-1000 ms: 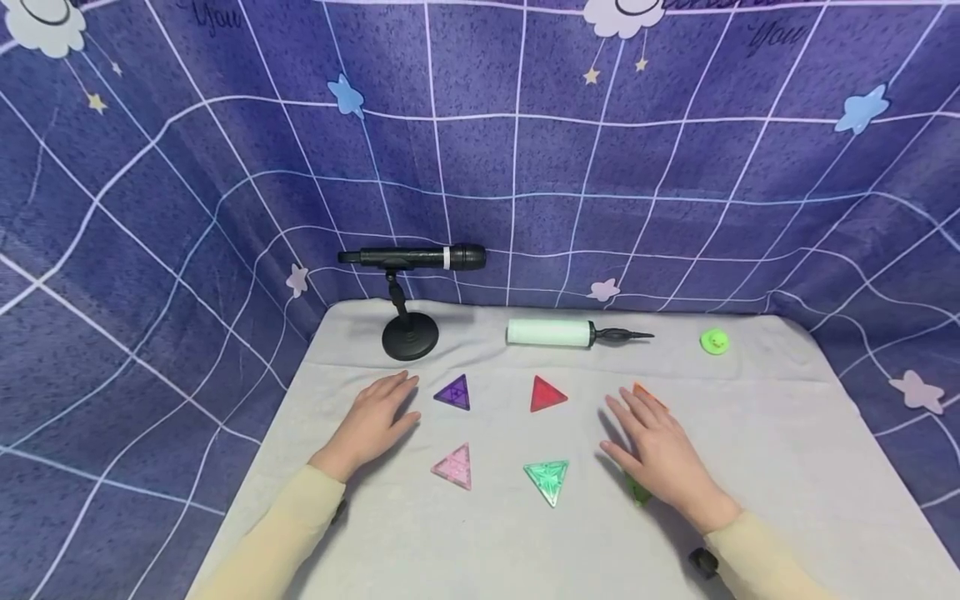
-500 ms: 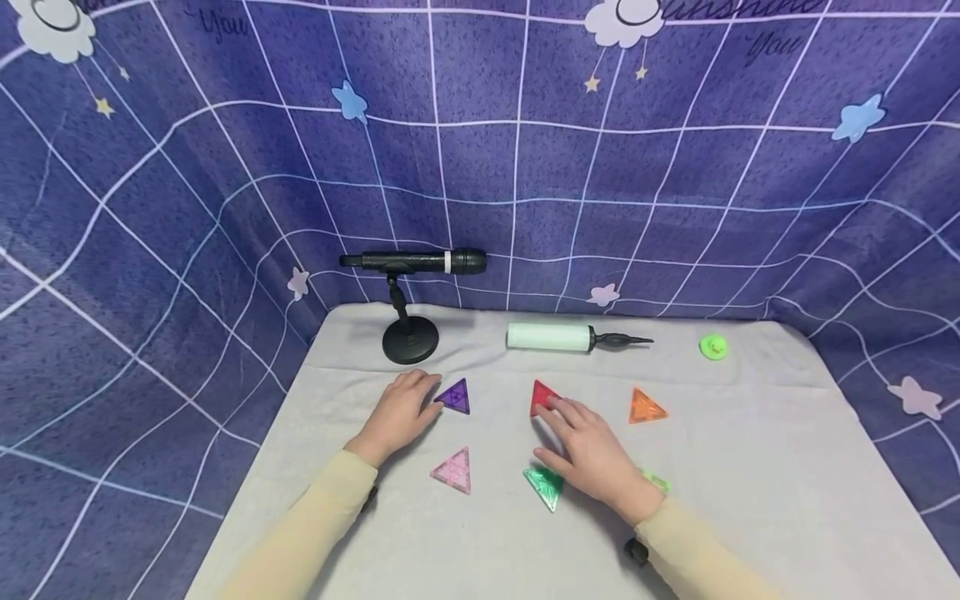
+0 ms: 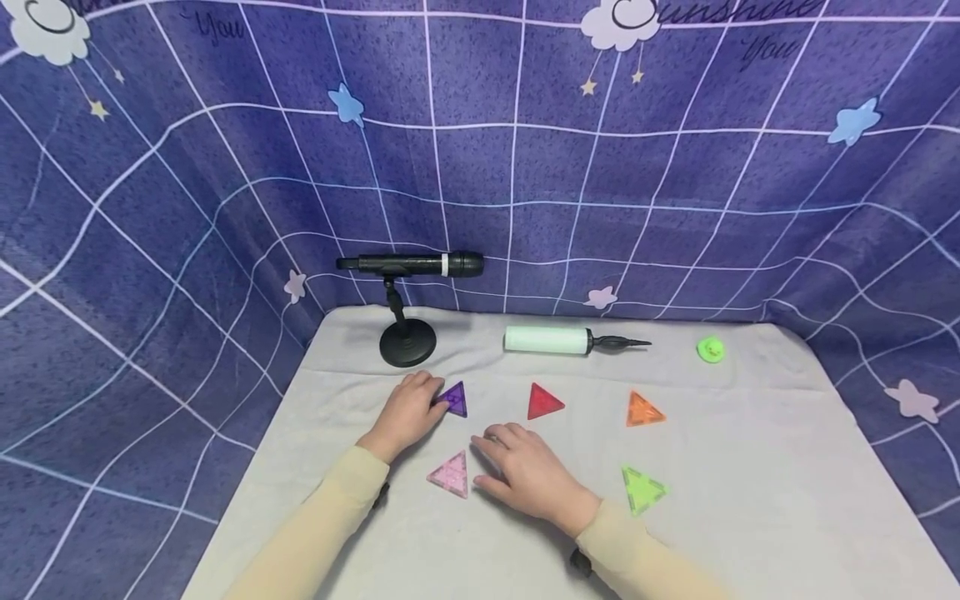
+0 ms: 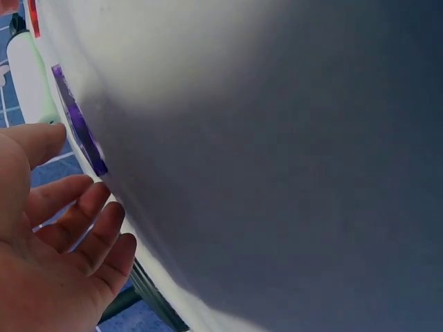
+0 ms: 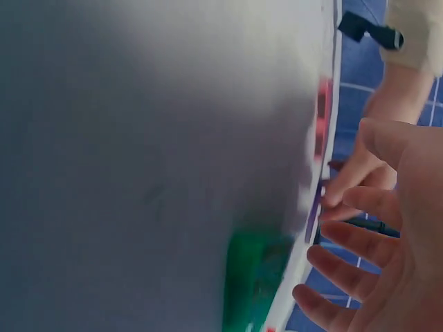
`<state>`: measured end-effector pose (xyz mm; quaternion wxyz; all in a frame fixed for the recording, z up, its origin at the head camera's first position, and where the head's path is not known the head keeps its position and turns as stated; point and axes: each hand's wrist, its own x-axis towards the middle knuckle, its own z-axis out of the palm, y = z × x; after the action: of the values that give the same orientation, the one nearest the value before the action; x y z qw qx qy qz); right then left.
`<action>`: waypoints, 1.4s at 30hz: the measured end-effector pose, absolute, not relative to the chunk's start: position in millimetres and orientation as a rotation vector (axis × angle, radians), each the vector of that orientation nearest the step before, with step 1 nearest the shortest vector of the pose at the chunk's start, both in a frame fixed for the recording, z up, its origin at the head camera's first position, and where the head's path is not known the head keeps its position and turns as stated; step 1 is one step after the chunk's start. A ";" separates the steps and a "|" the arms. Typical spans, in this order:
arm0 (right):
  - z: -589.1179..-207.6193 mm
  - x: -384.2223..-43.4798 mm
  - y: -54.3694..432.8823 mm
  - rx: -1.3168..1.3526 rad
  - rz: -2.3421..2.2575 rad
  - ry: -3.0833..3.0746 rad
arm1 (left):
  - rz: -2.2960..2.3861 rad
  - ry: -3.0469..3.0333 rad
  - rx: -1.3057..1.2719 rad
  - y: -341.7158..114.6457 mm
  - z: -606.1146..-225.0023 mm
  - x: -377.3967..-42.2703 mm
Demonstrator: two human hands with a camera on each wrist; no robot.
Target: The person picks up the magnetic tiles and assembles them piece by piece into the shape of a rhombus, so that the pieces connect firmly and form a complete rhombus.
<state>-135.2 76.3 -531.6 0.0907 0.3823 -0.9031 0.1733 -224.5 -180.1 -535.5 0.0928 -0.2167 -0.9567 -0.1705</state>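
My left hand (image 3: pixel 406 415) lies beside a purple triangular tile (image 3: pixel 456 401), its thumb overlapping the tile's left corner. In the left wrist view, its loosely bent fingers hold nothing and the thumb tip is close to the purple tile's edge. My right hand (image 3: pixel 536 477) hovers palm down over the table's middle, fingers spread and pointing at a pink triangular tile (image 3: pixel 452 476). It hides a green tile (image 5: pixel 252 283) from the head view; the right wrist view shows that tile below the fingers. Beyond the right hand lies a red triangular tile (image 3: pixel 544 402).
To the right are an orange tile (image 3: pixel 643 409) and a lime tile (image 3: pixel 642 490). Along the back stand a black microphone (image 3: pixel 420 264) on its stand (image 3: pixel 407 342), a pale-green hand pump (image 3: pixel 547 340) and a small green round toy (image 3: pixel 711 350). A blue-purple curtain (image 3: pixel 525 167) encloses the table.
My right hand has swept left from the orange and lime tiles, past the red one, toward the pink tile. My left hand has shifted right, up to the purple tile. The tiles have stayed put.
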 end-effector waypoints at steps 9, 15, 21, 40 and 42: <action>-535.8 -129.5 52.2 1.200 0.496 -2.667 | -0.474 -2.838 -0.665 -174.7 -539.5 -227.5; -538.0 -128.8 41.1 1.202 0.441 -2.647 | -0.516 -2.812 -0.715 -172.6 -537.4 -226.0; -539.6 -128.8 36.4 1.152 0.435 -2.625 | -0.567 -2.805 -0.707 -171.1 -537.1 -225.7; -539.5 -132.5 31.7 1.084 0.459 -2.591 | -0.706 -2.849 -0.564 -173.0 -536.7 -219.3; -538.7 -134.3 31.3 1.083 0.459 -2.598 | -0.658 -2.872 -0.554 -172.9 -537.0 -216.6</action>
<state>-134.3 31.3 -538.7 0.1445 0.3757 -0.9015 0.1593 -216.6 -172.9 -537.0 0.0715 -0.1844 -0.9555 -0.2188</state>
